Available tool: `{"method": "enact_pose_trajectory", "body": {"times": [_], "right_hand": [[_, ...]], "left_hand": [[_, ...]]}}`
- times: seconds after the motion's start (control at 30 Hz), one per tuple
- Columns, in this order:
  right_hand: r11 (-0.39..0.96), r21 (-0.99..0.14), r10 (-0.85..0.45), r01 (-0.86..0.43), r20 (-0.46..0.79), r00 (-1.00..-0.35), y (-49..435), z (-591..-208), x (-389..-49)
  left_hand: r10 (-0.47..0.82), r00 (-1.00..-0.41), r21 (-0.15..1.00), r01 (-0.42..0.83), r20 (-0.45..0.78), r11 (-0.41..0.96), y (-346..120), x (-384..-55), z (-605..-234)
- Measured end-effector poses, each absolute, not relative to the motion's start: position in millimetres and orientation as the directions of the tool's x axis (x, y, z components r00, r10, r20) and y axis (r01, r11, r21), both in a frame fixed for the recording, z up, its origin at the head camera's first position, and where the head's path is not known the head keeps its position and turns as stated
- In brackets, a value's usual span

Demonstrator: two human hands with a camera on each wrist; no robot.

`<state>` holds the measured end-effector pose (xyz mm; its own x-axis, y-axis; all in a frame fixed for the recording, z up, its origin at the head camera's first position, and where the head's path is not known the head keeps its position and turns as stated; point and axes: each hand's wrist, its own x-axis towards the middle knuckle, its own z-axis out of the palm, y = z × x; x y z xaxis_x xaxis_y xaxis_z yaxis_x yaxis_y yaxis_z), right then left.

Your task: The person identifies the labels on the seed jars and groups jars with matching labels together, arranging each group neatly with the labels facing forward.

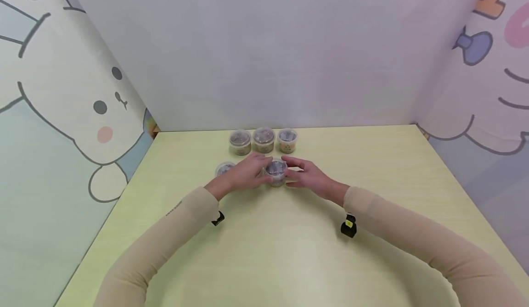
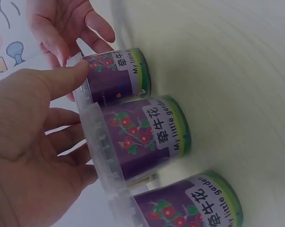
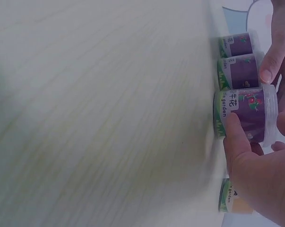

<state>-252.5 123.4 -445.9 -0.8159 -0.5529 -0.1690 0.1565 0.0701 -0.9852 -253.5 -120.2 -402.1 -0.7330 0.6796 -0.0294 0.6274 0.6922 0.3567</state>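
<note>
A lidded plastic tub (image 1: 276, 172) with a purple flower label stands upright between my two hands. My left hand (image 1: 248, 171) reaches it from the left. Its thumb (image 2: 69, 79) lies against the lid rim, and its fingers curve round the far side, their tips partly hidden. From the right, my right hand (image 1: 312, 177) spreads loosely curved fingers close around the tub; a gap shows beside it in the left wrist view. A matching tub (image 2: 142, 137) stands directly left, hidden under my left hand in the head view. Another tub (image 1: 224, 167) ends that row, partly covered.
Behind, a second row holds a tub (image 1: 240, 142), a middle tub (image 1: 264, 140) and an orange-labelled tub (image 1: 287, 141). The pale wooden table (image 1: 272, 261) meets a white curtain (image 1: 264, 59) at its back edge. Cartoon-printed cloth (image 1: 74, 91) hangs at the sides.
</note>
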Motion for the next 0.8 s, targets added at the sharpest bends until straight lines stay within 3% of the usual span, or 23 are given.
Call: {"method": "enact_pose_trajectory", "body": {"times": [0.3, 0.53, 0.8], "right_hand": [[0.261, -0.965, -0.529, -0.036, -0.112, -0.841, 122.6, -443.4, -255.5], [0.488, -0.808, -0.573, -0.33, -0.011, -0.819, 120.5, -428.0, -258.0], [0.524, -0.679, -0.644, -0.513, 0.078, -0.761, 121.2, -419.8, -256.9]], "left_hand": [[0.686, -0.727, 0.381, 0.631, -0.012, 0.675, -120.7, -253.3, -405.5], [0.685, -0.729, 0.395, 0.63, 0.004, 0.668, -121.1, -252.9, -405.1], [0.677, -0.736, 0.401, 0.615, -0.017, 0.679, -121.0, -252.5, -406.1]]}}
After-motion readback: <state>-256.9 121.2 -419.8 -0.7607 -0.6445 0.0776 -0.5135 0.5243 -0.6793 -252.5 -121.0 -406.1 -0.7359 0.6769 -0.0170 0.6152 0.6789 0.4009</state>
